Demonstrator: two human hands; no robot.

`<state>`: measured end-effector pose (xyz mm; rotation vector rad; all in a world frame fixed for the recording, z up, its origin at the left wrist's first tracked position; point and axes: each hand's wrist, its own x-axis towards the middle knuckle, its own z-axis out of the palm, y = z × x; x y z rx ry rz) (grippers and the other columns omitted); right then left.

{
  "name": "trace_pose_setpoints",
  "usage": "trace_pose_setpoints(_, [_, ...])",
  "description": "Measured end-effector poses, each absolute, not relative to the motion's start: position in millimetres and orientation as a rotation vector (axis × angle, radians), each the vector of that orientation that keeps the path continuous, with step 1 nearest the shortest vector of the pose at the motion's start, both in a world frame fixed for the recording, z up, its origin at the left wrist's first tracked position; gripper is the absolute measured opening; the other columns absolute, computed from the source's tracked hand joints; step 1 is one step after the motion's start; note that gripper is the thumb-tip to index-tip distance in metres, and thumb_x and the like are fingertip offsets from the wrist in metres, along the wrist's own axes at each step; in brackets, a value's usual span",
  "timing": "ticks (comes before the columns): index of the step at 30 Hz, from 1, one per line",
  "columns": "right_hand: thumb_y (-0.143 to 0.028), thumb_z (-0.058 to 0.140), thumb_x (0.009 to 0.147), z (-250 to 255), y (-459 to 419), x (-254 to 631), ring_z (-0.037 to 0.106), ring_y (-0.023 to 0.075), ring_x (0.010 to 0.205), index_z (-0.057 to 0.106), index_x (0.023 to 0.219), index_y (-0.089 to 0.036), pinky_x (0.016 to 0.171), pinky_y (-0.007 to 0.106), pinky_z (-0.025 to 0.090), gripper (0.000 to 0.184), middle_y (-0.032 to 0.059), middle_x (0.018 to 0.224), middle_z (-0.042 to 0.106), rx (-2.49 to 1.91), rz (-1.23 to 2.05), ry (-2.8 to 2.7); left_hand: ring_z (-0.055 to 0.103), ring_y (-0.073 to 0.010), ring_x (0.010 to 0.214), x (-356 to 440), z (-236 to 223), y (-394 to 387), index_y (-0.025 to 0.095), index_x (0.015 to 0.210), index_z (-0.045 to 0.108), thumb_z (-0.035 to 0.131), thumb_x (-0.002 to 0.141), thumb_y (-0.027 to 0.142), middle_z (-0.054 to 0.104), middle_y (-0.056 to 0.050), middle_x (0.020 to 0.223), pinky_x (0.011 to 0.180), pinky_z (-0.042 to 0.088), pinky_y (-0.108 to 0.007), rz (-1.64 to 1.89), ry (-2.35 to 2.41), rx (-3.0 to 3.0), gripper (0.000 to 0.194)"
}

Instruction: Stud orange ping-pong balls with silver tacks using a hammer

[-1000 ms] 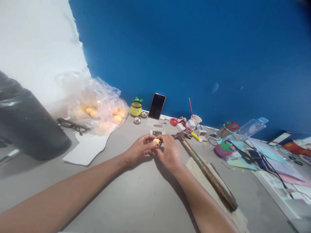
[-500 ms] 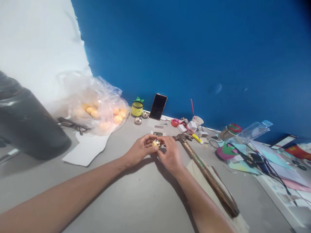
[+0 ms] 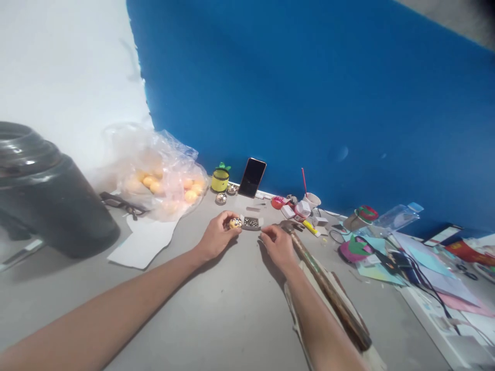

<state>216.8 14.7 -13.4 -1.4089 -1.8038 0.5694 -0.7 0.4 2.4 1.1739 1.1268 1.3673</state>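
My left hand point(image 3: 219, 236) is closed around a small pale-yellow ball point(image 3: 235, 223) dotted with shiny metallic pieces. Just right of the ball lies a small open box point(image 3: 251, 222) of tiny shiny metal bits, too small to name. My right hand point(image 3: 277, 246) is beside the box's right side, thumb and fingertips brought together; whatever they pinch, if anything, is too small to see. A hammer point(image 3: 328, 288) with a worn wooden handle lies by my right forearm, on a pale cloth point(image 3: 296, 309). Farther back are two shiny studded balls point(image 3: 220, 199), near a yellow-and-green pot point(image 3: 220, 179).
A large dark flask point(image 3: 58, 201) stands at left, near dark glasses point(image 3: 121, 203), white paper point(image 3: 145, 242) and a clear bag point(image 3: 166, 175) of orange balls. A phone point(image 3: 252, 178) leans on the blue wall. Rightward are a cup point(image 3: 311, 200), a plastic bottle point(image 3: 400, 216), papers and cables.
My hands have parted: the right one let go of the ball and moved right, while the left keeps it and shifted left. The small box now shows between them. The view tilted slightly.
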Motion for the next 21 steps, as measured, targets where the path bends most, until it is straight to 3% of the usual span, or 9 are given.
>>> trace_pose_setpoints(4, [-0.031, 0.059, 0.084, -13, 15, 217, 0.067, 0.0209, 0.080, 0.071, 0.082, -0.021, 0.078, 0.033, 0.049, 0.017, 0.0040, 0.084, 0.075, -1.474, 0.578, -1.819, 0.059, -0.0126, 0.067, -3, 2, 3, 0.017, 0.096, 0.072, 0.075, 0.067, 0.007, 0.069, 0.000, 0.080, 0.062, 0.048, -0.022, 1.416, 1.163, 1.179, 0.031])
trace_pose_setpoints(9, [-0.029, 0.060, 0.084, -13, 14, 218, 0.068, 0.0205, 0.079, 0.072, 0.082, -0.020, 0.077, 0.031, 0.048, 0.016, 0.0039, 0.083, 0.076, -1.533, 0.614, -1.863, 0.061, -0.0155, 0.059, -3, 6, 4, 0.016, 0.106, 0.067, 0.074, 0.078, 0.021, 0.067, -0.003, 0.076, 0.056, 0.050, -0.027, 1.235, 0.830, 0.805, 0.029])
trace_pose_setpoints(15, [-0.027, 0.059, 0.085, -11, 11, 220, 0.069, 0.0213, 0.082, 0.073, 0.085, -0.021, 0.078, 0.032, 0.048, 0.015, 0.0035, 0.086, 0.077, -1.490, 0.625, -1.953, 0.054, -0.0137, 0.053, -10, 9, 9, 0.013, 0.090, 0.065, 0.064, 0.084, 0.021, 0.059, -0.003, 0.070, 0.049, 0.045, -0.026, 1.124, 0.508, 0.450, 0.010])
trace_pose_setpoints(17, [-0.027, 0.058, 0.085, -9, 9, 220, 0.070, 0.0219, 0.084, 0.073, 0.085, -0.022, 0.078, 0.032, 0.048, 0.016, 0.0039, 0.087, 0.077, -1.492, 0.638, -1.952, 0.050, -0.0126, 0.051, -12, 9, 10, 0.012, 0.085, 0.064, 0.064, 0.087, 0.026, 0.056, -0.002, 0.067, 0.047, 0.042, -0.024, 1.092, 0.483, 0.420, 0.013])
trace_pose_setpoints(21, [-0.027, 0.058, 0.085, -6, 8, 219, 0.070, 0.0221, 0.084, 0.074, 0.085, -0.022, 0.078, 0.032, 0.049, 0.016, 0.0040, 0.087, 0.077, -1.501, 0.652, -1.942, 0.050, -0.0126, 0.051, -13, 7, 11, 0.012, 0.089, 0.066, 0.063, 0.085, 0.020, 0.061, -0.005, 0.069, 0.046, 0.041, -0.024, 1.089, 0.492, 0.400, 0.010])
